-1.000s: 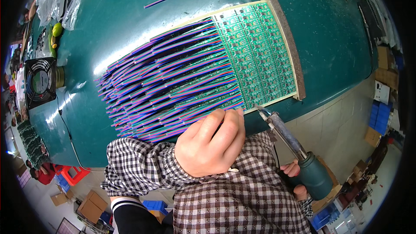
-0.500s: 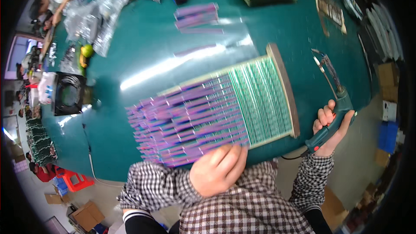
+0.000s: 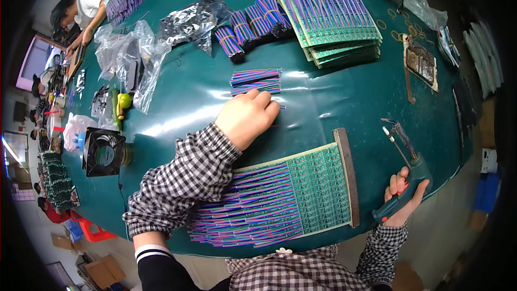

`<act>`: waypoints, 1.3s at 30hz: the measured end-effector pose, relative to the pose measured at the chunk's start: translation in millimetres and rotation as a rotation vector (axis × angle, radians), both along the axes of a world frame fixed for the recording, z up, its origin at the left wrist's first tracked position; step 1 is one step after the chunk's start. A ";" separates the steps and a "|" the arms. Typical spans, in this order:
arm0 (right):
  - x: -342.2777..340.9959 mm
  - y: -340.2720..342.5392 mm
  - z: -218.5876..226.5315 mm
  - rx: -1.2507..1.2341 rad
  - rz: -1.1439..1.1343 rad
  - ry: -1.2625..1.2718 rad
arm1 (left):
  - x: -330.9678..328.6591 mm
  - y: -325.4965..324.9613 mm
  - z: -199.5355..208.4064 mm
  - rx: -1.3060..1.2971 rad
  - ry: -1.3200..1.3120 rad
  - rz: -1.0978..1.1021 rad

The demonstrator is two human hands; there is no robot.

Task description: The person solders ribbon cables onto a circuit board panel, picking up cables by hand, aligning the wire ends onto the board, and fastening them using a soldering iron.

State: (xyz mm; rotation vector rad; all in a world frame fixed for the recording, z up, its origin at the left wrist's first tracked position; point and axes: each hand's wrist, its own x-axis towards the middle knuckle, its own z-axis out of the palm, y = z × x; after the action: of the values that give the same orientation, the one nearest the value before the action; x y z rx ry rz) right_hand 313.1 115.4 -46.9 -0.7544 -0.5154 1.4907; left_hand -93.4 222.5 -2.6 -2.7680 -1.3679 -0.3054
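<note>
My left hand (image 3: 247, 118) reaches over the bench, its fingers closed together just below a loose group of blue, purple and red wires (image 3: 256, 82). A short wire end (image 3: 283, 107) shows beside the fingertips; the rest is hidden under the hand. In my right hand (image 3: 401, 194) is a dark green soldering gun (image 3: 412, 180), its tip pointing up and away. In front of me lies a green circuit board panel (image 3: 320, 191), with rows of coloured wires (image 3: 258, 202) running from its middle out past the left side. A brown bar (image 3: 347, 178) borders its right edge. My left sleeve covers some wire ends.
Stacked wired panels (image 3: 328, 16) stand at the far side, near banded wire bundles (image 3: 256, 21). Plastic bags (image 3: 134, 54), a black fan (image 3: 103, 152) and a green fruit (image 3: 125, 101) are at left. Rubber bands (image 3: 409, 27) and a worn tray (image 3: 421, 64) lie far right. Another person works far left.
My left hand has moved from the panel's near edge, up and away, to the loose wires. My right hand still holds the soldering gun. The view has shifted, showing more of the bench's far side.
</note>
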 end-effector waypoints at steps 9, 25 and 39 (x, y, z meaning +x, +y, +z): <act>1.1 2.2 3.0 0.018 -0.029 -0.074 | 20.5 10.1 -3.7 0.156 0.204 0.006; 0.8 -2.8 12.6 -0.080 -0.037 -0.119 | 28.2 -70.7 61.0 -0.013 -0.341 0.148; -27.7 -43.5 52.1 0.067 0.110 -0.506 | 66.0 -97.0 3.3 0.016 -0.306 0.105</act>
State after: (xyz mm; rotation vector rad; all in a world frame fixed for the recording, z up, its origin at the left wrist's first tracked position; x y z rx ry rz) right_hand 285.4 71.9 5.3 -1.0700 -0.9954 1.3709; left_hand -27.4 125.5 0.7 -2.7076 -1.5551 -0.7565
